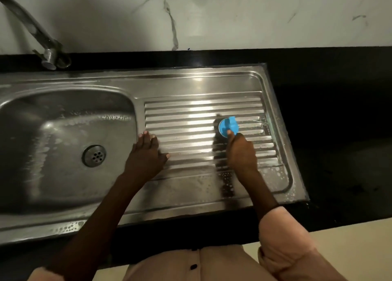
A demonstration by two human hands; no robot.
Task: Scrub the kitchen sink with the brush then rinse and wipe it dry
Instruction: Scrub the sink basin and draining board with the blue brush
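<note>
Pink sleeves (pixel 282 244) and a buttoned pink garment (pixel 197 266) fill the bottom edge of the view, and both bare forearms reach forward from them over the black surface (pixel 331 115). A steel sink (pixel 191 79) is set into that surface, with its bowl (pixel 63 136) on the left and a ribbed draining board (pixel 186 119) on the right. The left hand (pixel 146 153) lies flat on the left end of the draining board, just beside the rim of the bowl, with its fingers straight and spread and its thumb pointing right; it holds nothing. The right hand (pixel 241 151) is curled around the blue brush (pixel 228 127), thumb pressed on top of it, and holds the brush down on the ribs toward the right part of the board. Soapy foam (pixel 273 172) and water drops lie on the board around and below that hand, and more suds streak the walls of the bowl and the front rim of the sink. A round drain (pixel 94 155) with small holes sits in the floor of the bowl. A metal tap (pixel 42 45) rises at the back left corner and curves away out of view. Behind the surface stands a pale marble wall (pixel 212 15) with dark veins.
</note>
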